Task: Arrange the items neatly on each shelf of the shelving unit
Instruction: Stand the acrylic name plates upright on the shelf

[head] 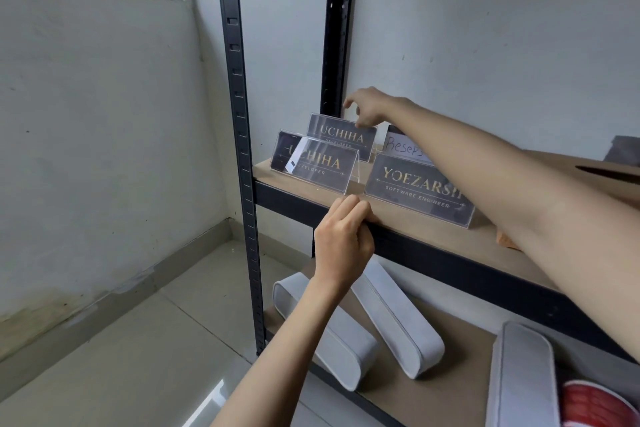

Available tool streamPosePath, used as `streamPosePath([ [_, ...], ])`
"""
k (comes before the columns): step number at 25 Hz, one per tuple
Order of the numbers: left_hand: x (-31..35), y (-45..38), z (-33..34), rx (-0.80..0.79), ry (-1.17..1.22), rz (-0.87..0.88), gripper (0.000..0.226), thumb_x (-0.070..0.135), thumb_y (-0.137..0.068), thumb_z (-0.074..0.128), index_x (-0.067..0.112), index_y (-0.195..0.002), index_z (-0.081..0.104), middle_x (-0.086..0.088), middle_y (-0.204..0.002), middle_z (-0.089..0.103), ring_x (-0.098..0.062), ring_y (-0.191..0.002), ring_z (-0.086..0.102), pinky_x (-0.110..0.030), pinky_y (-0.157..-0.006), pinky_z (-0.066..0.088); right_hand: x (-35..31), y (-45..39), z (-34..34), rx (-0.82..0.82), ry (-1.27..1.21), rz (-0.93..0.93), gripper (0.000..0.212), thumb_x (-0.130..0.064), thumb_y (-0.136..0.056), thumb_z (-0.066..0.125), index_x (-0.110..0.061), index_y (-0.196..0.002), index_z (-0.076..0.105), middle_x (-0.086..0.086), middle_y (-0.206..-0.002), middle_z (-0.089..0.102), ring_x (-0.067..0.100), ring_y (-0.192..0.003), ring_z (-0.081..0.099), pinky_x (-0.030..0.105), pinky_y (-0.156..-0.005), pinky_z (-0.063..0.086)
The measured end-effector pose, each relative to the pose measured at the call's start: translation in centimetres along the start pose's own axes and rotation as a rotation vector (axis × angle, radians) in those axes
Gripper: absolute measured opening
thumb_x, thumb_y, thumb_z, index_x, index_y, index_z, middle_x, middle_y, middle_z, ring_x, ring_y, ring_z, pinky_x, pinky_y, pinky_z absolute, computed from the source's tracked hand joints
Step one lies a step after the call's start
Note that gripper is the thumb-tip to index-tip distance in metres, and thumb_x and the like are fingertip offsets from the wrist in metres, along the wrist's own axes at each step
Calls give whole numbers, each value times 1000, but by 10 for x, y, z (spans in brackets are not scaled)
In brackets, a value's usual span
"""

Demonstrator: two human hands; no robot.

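Several clear acrylic name signs stand on the upper wooden shelf. My right hand reaches to the back left and pinches the top edge of the rear "UCHIHA" sign. A second "UCHIHA" sign stands in front of it at the shelf's left end. To its right is the "YOEZARSH Software Engineer" sign, with a handwritten white sign behind it. My left hand has its fingers curled against the shelf's front edge, below the front "UCHIHA" sign.
On the lower shelf lie three long grey cases, askew, and a red spool at the right. A brown cardboard box sits on the upper shelf at the right. Black slotted uprights frame the unit; a wall stands behind.
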State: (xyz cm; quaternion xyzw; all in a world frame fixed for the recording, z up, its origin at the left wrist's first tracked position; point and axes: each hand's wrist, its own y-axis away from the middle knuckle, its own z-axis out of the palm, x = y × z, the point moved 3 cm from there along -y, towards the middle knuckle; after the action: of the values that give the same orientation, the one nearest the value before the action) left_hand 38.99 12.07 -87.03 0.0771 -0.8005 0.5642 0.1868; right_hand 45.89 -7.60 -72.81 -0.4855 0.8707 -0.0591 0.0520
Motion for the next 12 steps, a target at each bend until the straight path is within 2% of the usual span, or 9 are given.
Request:
streamPosePath([
  [5, 7, 2, -6, -125, -48, -22, 22, 0, -60, 37, 5, -70, 56, -5, -74, 55, -23, -72, 50, -31, -60, 42, -1, 79, -24, 169, -118, 39, 49, 2, -88, 45, -20, -131, 50, 9, -132, 51, 29, -114, 54, 38, -92, 46],
  [8, 16, 6, -9, -190, -104, -19, 27, 0, -60, 40, 6, -79, 58, -6, -83, 56, -26, -80, 53, -31, -63, 42, 0, 144, -23, 260, -227, 74, 36, -8, -90, 48, -20, -123, 56, 6, -124, 57, 25, -109, 56, 35, -89, 46],
  [12, 46, 36, -10, -226, -102, 69, 43, 3, -63, 38, 9, -97, 64, -5, -102, 60, -19, -95, 51, -23, -68, 41, 4, 236, -10, 457, -355, 83, 25, -15, -90, 53, -19, -113, 63, 1, -115, 64, 19, -106, 59, 36, -88, 51],
])
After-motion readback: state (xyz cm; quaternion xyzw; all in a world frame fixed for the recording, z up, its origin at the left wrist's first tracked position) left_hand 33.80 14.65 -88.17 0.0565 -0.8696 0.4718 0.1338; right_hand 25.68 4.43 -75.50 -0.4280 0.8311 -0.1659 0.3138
